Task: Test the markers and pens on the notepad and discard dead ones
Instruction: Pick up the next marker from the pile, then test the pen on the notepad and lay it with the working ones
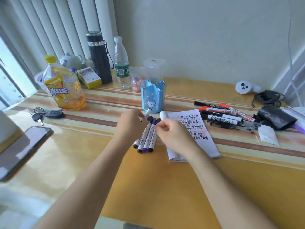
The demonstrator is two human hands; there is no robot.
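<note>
My left hand [131,125] grips a white marker [147,113] that points up toward the blue pen holder [153,98]. A bundle of several white markers [146,138] with black and blue caps lies on the table between my hands. My right hand [172,134] pinches the cap end of the rightmost marker in that bundle. The hand covers the left part of the notepad [200,129], whose page is full of black, blue and red test marks. More markers and pens [226,115] lie in a pile right of the notepad.
A yellow tea bottle [63,86], a black flask [99,58] and a water bottle [121,63] stand at the back. Keys [47,114] and a phone [24,149] lie left. A black bag [275,119], a white controller [245,87] and a cable sit right.
</note>
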